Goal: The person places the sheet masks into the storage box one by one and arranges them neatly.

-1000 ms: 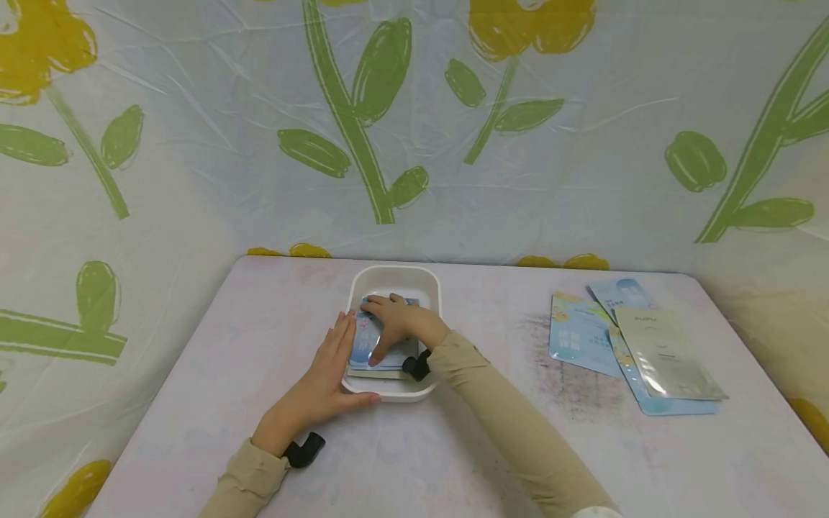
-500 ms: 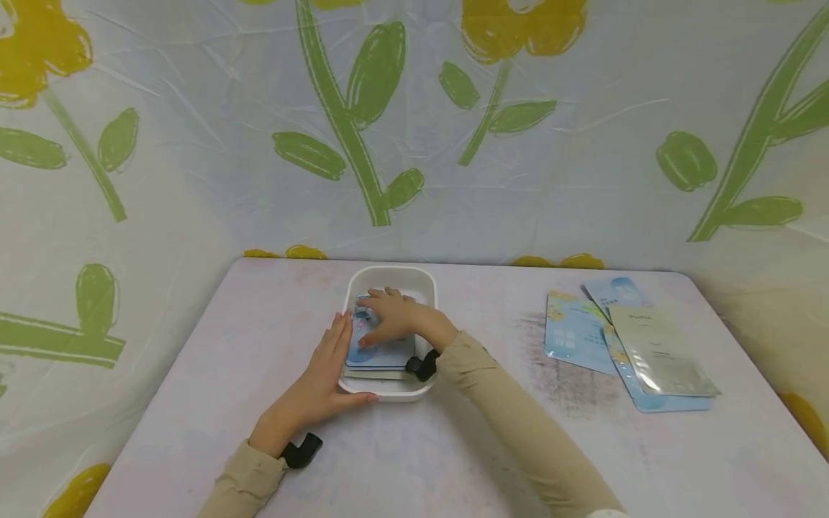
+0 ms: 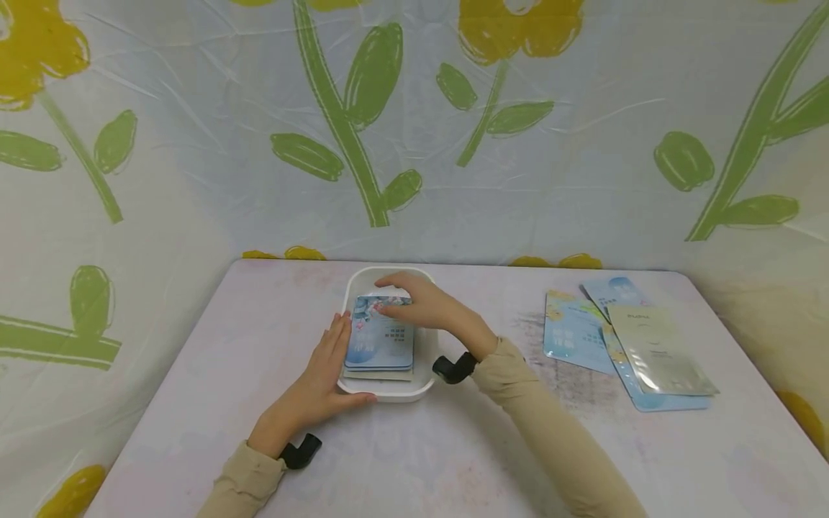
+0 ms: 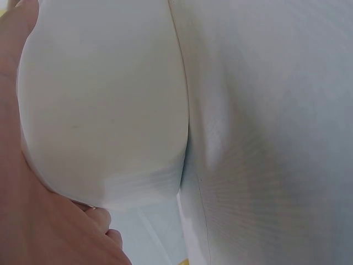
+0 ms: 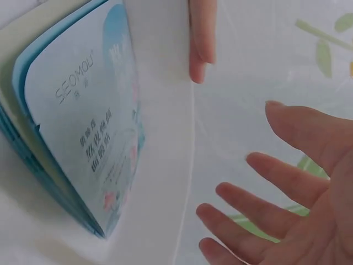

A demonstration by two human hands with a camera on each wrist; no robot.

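Observation:
A white plastic box (image 3: 424,370) stands on the table, holding a stack of flat sheet mask packets (image 3: 380,342). The top packet is light blue with a floral print; in the right wrist view its printed front (image 5: 83,105) and the stacked edges below show. My left hand (image 3: 317,378) rests against the box's near left corner, fingers straight along the left side and thumb along the front. In the left wrist view the box wall (image 4: 105,105) fills the space beside that hand. Above the stack my right hand (image 3: 430,306) is spread, with nothing in it.
On the table's right side lies a loose overlapping pile: a silver packet (image 3: 660,352) on top of blue packets (image 3: 576,334). A flower-printed cloth (image 3: 550,194) hangs behind the table (image 3: 479,446). Black wrist mounts (image 3: 301,452) sit at both wrists.
My right hand has lifted off the packet stack and drawn back to the right, uncovering most of the top packet. The left hand stays at the box.

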